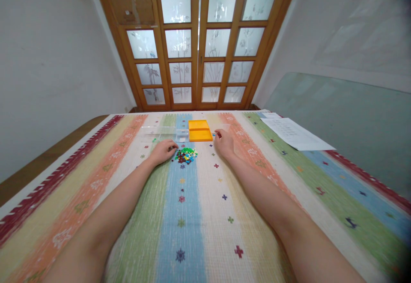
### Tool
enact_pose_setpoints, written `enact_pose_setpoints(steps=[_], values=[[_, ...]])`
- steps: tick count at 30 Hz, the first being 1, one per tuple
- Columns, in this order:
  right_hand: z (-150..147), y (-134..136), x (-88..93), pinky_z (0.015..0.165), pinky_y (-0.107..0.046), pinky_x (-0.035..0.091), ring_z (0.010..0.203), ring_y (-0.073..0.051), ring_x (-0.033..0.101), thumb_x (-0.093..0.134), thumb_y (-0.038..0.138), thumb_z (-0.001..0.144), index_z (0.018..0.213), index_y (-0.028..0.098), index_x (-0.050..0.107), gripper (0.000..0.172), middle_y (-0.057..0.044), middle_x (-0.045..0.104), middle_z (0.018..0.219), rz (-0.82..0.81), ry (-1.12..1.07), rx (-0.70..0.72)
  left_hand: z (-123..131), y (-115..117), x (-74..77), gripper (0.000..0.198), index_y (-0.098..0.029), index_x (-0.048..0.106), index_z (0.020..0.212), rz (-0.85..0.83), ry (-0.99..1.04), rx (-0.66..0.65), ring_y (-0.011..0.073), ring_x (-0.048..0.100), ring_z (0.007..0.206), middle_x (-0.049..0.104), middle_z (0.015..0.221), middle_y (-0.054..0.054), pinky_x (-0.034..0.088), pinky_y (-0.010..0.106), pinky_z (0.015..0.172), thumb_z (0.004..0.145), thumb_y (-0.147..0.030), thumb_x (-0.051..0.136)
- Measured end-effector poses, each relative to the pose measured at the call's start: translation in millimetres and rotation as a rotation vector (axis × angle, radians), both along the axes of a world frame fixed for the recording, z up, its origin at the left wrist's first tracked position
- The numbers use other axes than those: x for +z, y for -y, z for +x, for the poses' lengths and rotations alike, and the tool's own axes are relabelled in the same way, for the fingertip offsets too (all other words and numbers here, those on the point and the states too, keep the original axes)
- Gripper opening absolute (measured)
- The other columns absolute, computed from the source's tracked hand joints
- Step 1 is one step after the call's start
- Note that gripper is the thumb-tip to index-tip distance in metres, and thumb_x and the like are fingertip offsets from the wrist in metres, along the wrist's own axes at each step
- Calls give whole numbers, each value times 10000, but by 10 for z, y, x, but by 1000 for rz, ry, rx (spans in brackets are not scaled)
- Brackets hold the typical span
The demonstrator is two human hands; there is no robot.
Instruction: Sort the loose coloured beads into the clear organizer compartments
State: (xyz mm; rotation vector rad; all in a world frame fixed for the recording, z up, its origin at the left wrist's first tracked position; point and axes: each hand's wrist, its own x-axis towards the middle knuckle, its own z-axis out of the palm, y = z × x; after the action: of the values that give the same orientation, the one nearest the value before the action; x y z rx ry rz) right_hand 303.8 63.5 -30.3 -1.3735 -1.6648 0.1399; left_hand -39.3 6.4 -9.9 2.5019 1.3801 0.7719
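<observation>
two hands by a pile of tiny bits

a person stretches both bare arms out over a table with a striped cloth (199,214) on it. the left hand (163,151) lies on the cloth with its fingers curled in. its fingertips are right at the left edge of the pile of little coloured bits (186,155). the picture is too small to show if the hand pinches a bit or only touches the pile.

the pile sits on the blue stripe, between the two hands and closer to the left one. the bits are green, red, blue and dark.

the right hand (224,143) rests on the cloth a little way to the right of the pile. its thumb and first finger are drawn close together, near the right corner of the orange tray (199,131). one cannot tell if something is held there.

the orange tray lies just behind the pile. a clear box (162,132) lies to the left of the tray, touching it or nearly so. some sheets of paper (293,133) lie far off to the right. a wooden door (199,43) with frosted glass stands behind the table.
</observation>
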Motion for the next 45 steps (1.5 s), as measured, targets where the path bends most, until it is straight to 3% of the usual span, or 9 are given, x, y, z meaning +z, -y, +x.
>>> enact_pose_setpoints(steps=[5,19,28,45], values=[[-77,73,25,847,-382,486,891,-250,639,519,194,899,1065,200,717,258,-94,739,1004,24,46,76,67,-25,-41,250,-255,803,1067,18,-20,31,263,630,1044,706,1041,88,480,394,971,940,-288,590],[-166,132,38,880,-398,498,899,-257,637,534,204,908,1121,193,691,265,-91,709,959,77,72,203,193,-23,-129,306,-224,805,1021,-16,-12,59,261,629,1010,733,1018,85,478,414,956,907,-163,528],[-203,143,19,876,-392,496,906,-254,644,539,192,908,1137,208,685,272,-86,715,971,90,95,238,194,-17,-123,196,-225,786,967,18,-13,90,267,632,994,732,987,83,477,416,946,900,-240,603],[-234,152,-23,886,-372,491,925,-236,643,556,197,930,1204,207,682,301,-81,720,1010,73,149,315,-10,-205,-226,142,-213,655,959,-32,434,320,182,620,744,700,876,21,490,307,723,870,-306,595]])
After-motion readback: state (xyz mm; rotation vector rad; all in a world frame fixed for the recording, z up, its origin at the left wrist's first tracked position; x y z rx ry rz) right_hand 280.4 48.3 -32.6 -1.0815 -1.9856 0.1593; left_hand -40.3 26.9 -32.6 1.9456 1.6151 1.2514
